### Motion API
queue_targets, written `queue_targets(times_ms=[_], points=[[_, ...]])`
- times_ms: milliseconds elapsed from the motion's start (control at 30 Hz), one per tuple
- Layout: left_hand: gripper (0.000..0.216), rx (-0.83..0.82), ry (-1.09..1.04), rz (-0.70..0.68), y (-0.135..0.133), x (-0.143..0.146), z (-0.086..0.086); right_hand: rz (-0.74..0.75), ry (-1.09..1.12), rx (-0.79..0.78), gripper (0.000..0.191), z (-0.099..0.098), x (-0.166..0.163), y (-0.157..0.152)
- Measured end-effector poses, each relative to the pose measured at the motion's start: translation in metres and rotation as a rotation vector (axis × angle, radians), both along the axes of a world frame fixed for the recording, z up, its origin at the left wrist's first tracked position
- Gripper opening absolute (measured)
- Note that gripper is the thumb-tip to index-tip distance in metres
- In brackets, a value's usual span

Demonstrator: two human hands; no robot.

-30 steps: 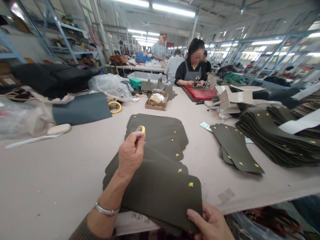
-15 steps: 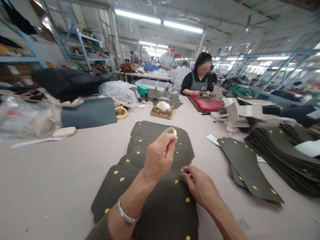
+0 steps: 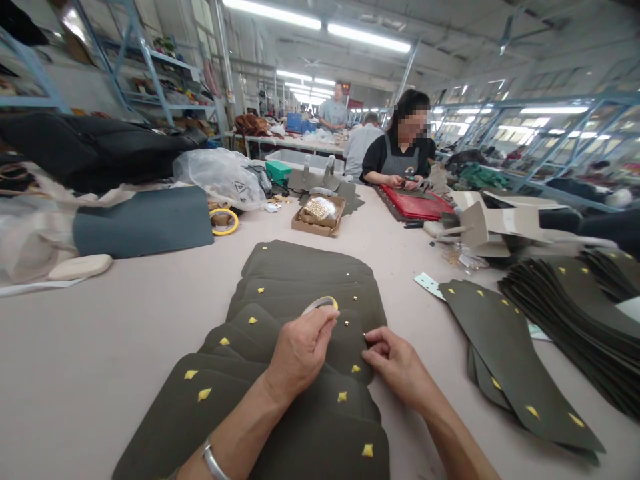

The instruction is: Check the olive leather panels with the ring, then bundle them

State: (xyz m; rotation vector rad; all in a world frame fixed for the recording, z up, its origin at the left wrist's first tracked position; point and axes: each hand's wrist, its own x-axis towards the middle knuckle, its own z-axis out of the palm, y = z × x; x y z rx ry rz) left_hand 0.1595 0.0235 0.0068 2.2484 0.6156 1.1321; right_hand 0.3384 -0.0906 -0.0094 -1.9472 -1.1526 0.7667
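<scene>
My left hand (image 3: 303, 350) is closed around a narrow roll of tape (image 3: 321, 305) with a yellow edge, which sticks up past the fingers. It hovers over overlapping dark olive panels (image 3: 305, 267). My right hand (image 3: 397, 365) has thumb and forefinger pinched together at the panels' right edge; whatever sits between the fingertips is too small to name. Small yellow patches (image 3: 342, 397) dot both sides of the panels. Near the right hand, tiny shiny studs (image 3: 347, 323) show on the upper panels. A bangle (image 3: 215, 461) circles my left wrist.
More olive panels (image 3: 525, 360) lie at right beside a thick stack (image 3: 565, 313). A cardboard box (image 3: 317, 227) of gold pieces stands ahead. Another yellow-edged roll (image 3: 225, 222) lies near a blue-grey sheet (image 3: 145, 223). Across the table, a co-worker handles a red item (image 3: 415, 203).
Both hands stay over the panels; the left hand with the tape roll has come lower and nearer me. The yellow patch at my right fingertips no longer shows. The camera view has shifted.
</scene>
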Motion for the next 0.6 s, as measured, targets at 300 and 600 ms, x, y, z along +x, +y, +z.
queue_targets(times_ms=[300,600], points=[[0.029,0.003,0.104,-0.127,-0.013,0.004,0.002,0.124,-0.237,-0.021,0.008,0.03,0.005,-0.014],[0.038,0.123,0.222,-0.143,-0.014,0.005,-0.004,0.355,-0.423,0.574,0.022,0.033,-0.012,0.006]])
